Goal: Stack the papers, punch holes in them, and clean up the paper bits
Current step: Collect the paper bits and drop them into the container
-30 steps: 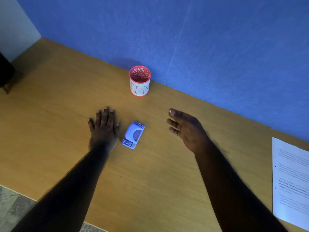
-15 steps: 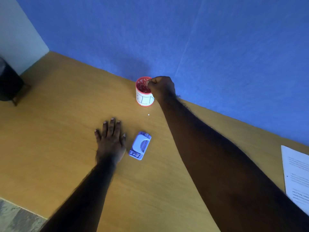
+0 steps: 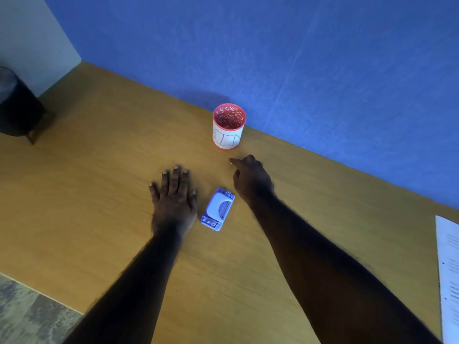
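My left hand (image 3: 173, 197) lies flat on the wooden table (image 3: 87, 194), palm down and fingers spread, just left of a small pale blue hole punch (image 3: 218, 209). My right hand (image 3: 250, 180) hovers low to the upper right of the punch. Its index finger points at the tabletop, where a tiny white paper bit (image 3: 231, 163) shows at the fingertip; the other fingers are curled and the thumb is hidden. A red-rimmed white cup labelled BIN (image 3: 228, 127) stands a short way beyond that fingertip. Printed white papers (image 3: 449, 269) lie at the table's right edge.
A blue wall (image 3: 298, 58) runs right behind the cup. A dark stool (image 3: 17, 108) stands off the table's far left corner. The table's near edge and grey floor (image 3: 29, 314) show at the lower left.
My right hand was over the cup's rim half a second ago and has come back down to the tabletop just in front of the cup. My left hand stayed flat.
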Available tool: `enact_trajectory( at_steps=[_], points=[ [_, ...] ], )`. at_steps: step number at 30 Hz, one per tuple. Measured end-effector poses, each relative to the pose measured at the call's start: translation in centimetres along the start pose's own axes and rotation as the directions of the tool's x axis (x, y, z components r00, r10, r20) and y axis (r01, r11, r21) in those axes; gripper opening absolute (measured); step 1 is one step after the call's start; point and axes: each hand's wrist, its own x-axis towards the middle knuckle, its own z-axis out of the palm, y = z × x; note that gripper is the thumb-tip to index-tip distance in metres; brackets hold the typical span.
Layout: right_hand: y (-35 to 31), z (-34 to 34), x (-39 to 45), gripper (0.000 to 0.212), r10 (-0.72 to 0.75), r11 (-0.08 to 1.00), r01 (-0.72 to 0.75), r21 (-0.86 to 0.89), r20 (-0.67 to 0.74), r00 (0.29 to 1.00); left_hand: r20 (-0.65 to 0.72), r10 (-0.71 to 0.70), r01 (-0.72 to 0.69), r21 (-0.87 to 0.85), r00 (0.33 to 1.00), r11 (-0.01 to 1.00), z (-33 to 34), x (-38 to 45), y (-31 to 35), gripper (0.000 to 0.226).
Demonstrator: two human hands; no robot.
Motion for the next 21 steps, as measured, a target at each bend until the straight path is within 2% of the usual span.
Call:
enact_trajectory(
  at_steps=[6,9,12,15,16,18,19,21],
  points=[
    [-0.2,0.6,0.4,0.049,-0.116,0.951,0.122,-0.284,0.036,0.993,0.003,-0.004,0.004,0.012,1.000,1.000,-0.1,-0.1,0.1,0.061],
    [-0.2,0.6,0.3,0.053,-0.157,0.937,0.165,-0.309,0.052,0.986,-0.003,-0.001,0.001,-0.004,1.000,1.000,-0.2,-0.2,0.0,0.061],
    [0.1,0.2,0.7,0.054,-0.057,0.985,0.074,-0.159,0.106,0.993,-0.008,0.003,-0.003,-0.017,1.000,1.000,-0.2,-0.2,0.1,0.060],
    [0.7,-0.6,1.1,0.042,0.036,0.971,-0.073,0.228,0.161,0.986,-0.008,0.006,-0.007,-0.018,1.000,1.000,-0.1,-0.1,0.0,0.060],
    [0.9,-0.9,1.0,0.038,0.085,0.900,-0.150,0.410,0.174,0.981,-0.009,0.007,-0.008,-0.012,1.000,1.000,-0.1,-0.1,-0.1,0.060],
    [1.0,-1.6,0.2,0.035,0.233,0.592,-0.375,0.714,0.294,0.927,-0.014,0.008,-0.009,-0.015,1.000,1.000,-0.1,-0.1,-0.1,0.060],
    [1.0,-2.1,-0.2,0.035,0.268,0.427,-0.464,0.776,0.382,0.885,-0.016,0.008,-0.009,-0.019,1.000,1.000,-0.1,-0.2,-0.1,0.060],
    [1.4,-2.6,-0.7,0.034,0.232,0.200,-0.550,0.811,0.507,0.830,-0.016,0.010,-0.010,-0.016,1.000,1.000,-0.1,-0.2,0.0,0.060]
  ],
)
